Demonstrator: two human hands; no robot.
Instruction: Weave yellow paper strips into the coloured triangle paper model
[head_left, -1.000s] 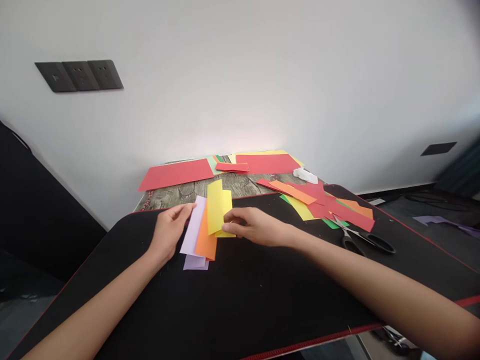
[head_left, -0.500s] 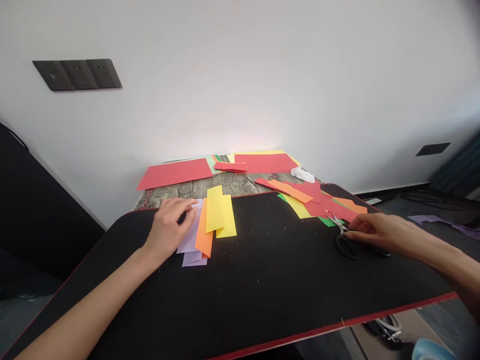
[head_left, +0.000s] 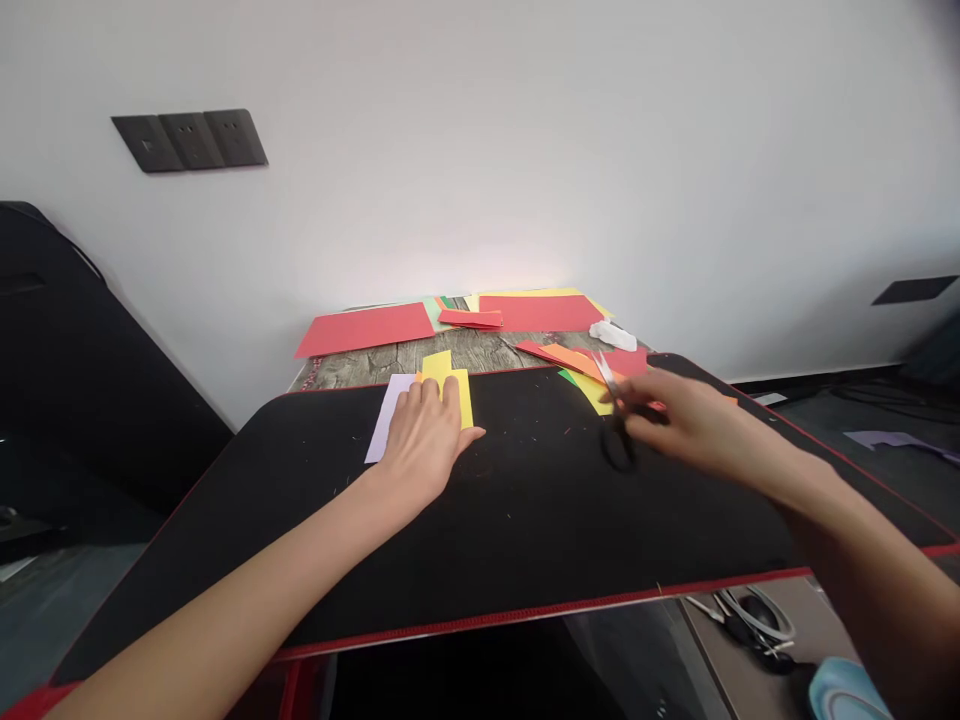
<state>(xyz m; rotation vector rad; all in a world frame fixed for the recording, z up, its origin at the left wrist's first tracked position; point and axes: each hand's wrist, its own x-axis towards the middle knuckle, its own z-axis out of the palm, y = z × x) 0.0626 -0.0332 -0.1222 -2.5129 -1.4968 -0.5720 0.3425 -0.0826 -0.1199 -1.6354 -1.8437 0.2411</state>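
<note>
My left hand lies flat, palm down, over a small group of folded papers on the black mat. Its thumb points right. Yellow paper shows beyond the fingertips, and purple paper sticks out to their left. A bit of orange shows between them. My right hand is closed on a pair of scissors with black handles, whose blades point up and away, beside the cut red, orange and yellow papers at the mat's far right.
Along the wall, red sheets and a red folded strip lie on a wood-patterned surface. A crumpled white tissue sits at its right end. Cables and a blue item are below the mat's front edge.
My left hand has moved right onto the folded papers and flattened. My right hand has picked up the scissors and carried them left. The camera view has shifted slightly.
</note>
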